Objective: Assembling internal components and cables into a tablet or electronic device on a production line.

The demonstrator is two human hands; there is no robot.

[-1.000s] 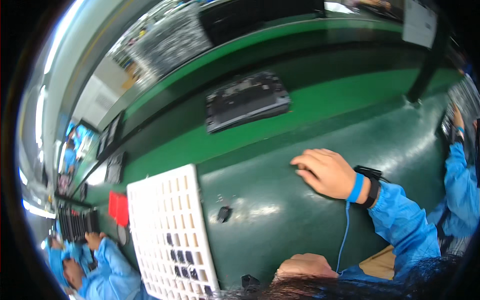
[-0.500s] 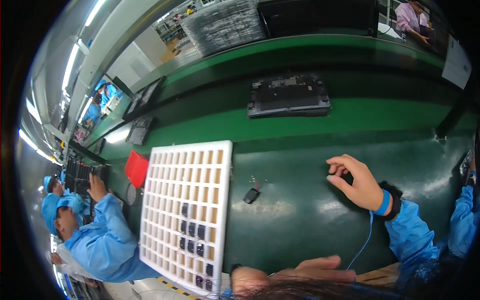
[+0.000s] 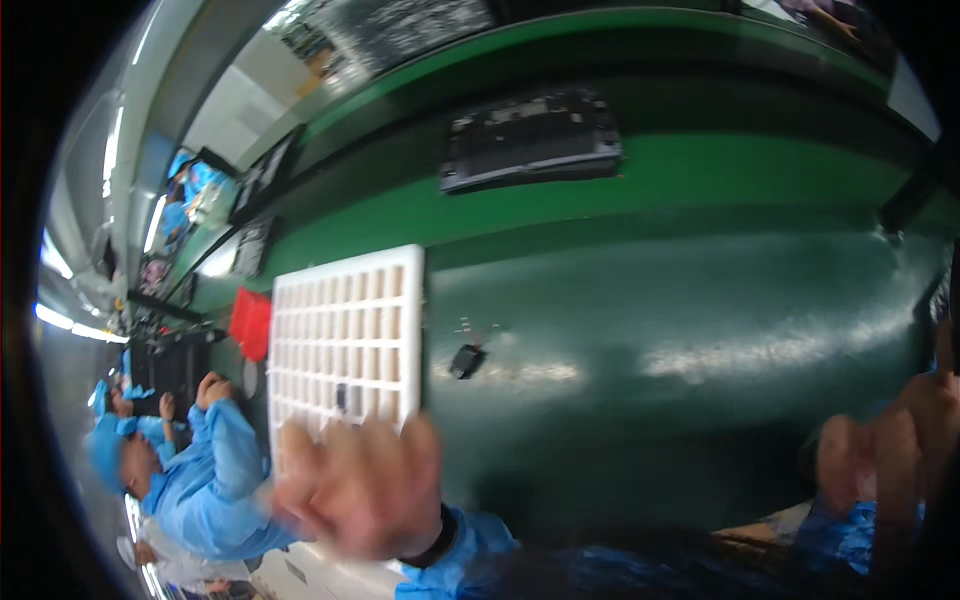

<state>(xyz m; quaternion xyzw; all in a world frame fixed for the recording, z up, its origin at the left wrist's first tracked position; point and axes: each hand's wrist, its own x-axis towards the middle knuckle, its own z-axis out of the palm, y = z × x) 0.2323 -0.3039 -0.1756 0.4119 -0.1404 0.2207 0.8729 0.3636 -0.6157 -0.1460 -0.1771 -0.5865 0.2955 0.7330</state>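
blurred left hand (image 3: pixel 360 490) spread open, empty, over the white grid tray (image 3: pixel 345 330); right hand (image 3: pixel 885 445) grip unclear

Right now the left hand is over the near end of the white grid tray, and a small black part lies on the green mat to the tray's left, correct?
Not quite. In the head view the small black part lies to the right of the white grid tray, not its left. The left hand is over the tray's near end.

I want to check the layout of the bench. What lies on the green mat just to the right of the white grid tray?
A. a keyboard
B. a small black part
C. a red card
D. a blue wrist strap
B: a small black part lies on the green mat just right of the white grid tray.
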